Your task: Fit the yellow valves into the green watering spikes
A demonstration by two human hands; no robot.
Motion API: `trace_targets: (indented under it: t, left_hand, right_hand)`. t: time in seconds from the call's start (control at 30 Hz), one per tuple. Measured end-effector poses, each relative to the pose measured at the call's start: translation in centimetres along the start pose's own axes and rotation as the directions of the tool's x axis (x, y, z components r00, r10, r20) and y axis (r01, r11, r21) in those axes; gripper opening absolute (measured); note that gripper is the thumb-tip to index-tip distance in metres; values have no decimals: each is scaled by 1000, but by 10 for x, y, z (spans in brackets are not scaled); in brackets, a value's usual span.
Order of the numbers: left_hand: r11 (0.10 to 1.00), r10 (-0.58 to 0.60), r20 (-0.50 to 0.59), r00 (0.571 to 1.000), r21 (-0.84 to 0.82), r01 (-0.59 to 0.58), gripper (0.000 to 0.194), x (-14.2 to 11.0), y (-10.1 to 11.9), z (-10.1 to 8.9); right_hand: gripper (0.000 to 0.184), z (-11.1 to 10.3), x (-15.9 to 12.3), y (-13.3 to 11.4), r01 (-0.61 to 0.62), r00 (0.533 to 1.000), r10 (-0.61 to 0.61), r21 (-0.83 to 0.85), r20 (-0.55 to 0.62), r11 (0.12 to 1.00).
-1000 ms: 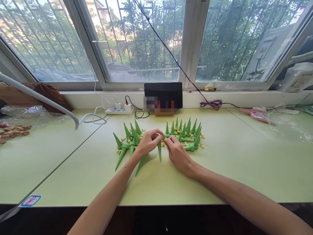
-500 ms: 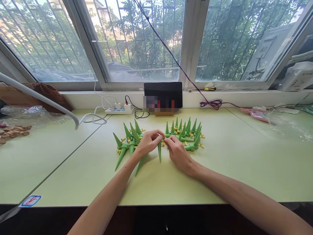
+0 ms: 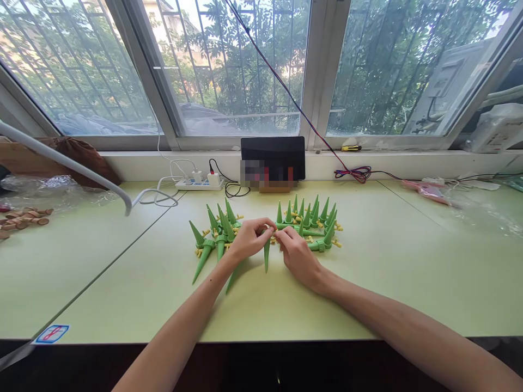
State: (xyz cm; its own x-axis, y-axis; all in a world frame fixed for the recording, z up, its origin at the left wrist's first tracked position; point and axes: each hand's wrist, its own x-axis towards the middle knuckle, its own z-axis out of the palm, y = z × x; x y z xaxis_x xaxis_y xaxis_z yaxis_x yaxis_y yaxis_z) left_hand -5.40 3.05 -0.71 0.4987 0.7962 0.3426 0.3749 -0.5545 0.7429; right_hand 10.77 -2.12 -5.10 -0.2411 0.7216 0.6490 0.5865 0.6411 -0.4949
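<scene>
My left hand [image 3: 254, 238] is closed around the top of a green plastic watering spike [image 3: 266, 258], whose point hangs downward above the table. Fingertip to fingertip with it, my right hand [image 3: 296, 250] pinches at the spike's upper end; whatever lies between these fingers is hidden. Left of my hands several more green spikes [image 3: 202, 262] with small yellow valves [image 3: 199, 253] lie or stand on their caps. Another cluster of green spikes [image 3: 314, 218], mostly points up, stands behind and right of my right hand, with yellow valves [image 3: 337, 244] sticking out at its edge.
A dark tablet [image 3: 273, 155] leans on a brown stand by the window sill. Left of it is a white power strip [image 3: 200, 185] with cables. A white curved arm [image 3: 81, 159] reaches in from the left above wooden pieces [image 3: 26, 219]. A pink-handled item [image 3: 429, 190] lies right.
Both hands stay nearly in place. The held spike's point has swung slightly to the left, and my left fingertips have shifted a little right, closer to my right fingers.
</scene>
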Motion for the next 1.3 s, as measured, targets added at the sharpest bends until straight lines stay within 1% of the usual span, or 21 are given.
trace_targets:
  t: [0.27, 0.47, 0.6, 0.7, 0.8, 1.0, 1.13, 1.3]
  left_hand:
    - [998, 27, -3, 1000, 49, -27, 21, -1, 1, 3]
    - [998, 20, 5, 1000, 53, -21, 21, -1, 1, 4]
    - [998, 38, -14, 999, 59, -37, 21, -1, 2, 4]
    - [997, 44, -38, 998, 61, -42, 21, 0, 2, 5]
    - [997, 39, -56, 998, 63, -35, 20, 1, 1, 5]
    - [996, 28, -106, 994, 86, -19, 20, 2, -1, 5]
    - [997, 18, -115, 993, 81, -9, 20, 2, -3, 5]
    - [997, 32, -77, 997, 73, -26, 20, 2, -2, 4]
  right_hand:
    - [40, 0, -2, 0, -19, 1000, 19, -6, 16, 1000]
    - [43, -1, -2, -2, -32, 999, 32, -6, 14, 999]
    - [40, -2, 1, -3, -39, 999, 39, 10, 13, 999]
    - [33, -2, 3, -3, -39, 999, 39, 31, -4, 999]
    - [24, -2, 5, -4, -40, 999, 41, 50, -25, 998]
    - [17, -4, 7, -6, -39, 999, 42, 84, -29, 996]
    - [19, -3, 7, -5, -39, 999, 40, 96, -10, 995]
    - [22, -3, 6, -4, -45, 999, 47, 97, -14, 994]
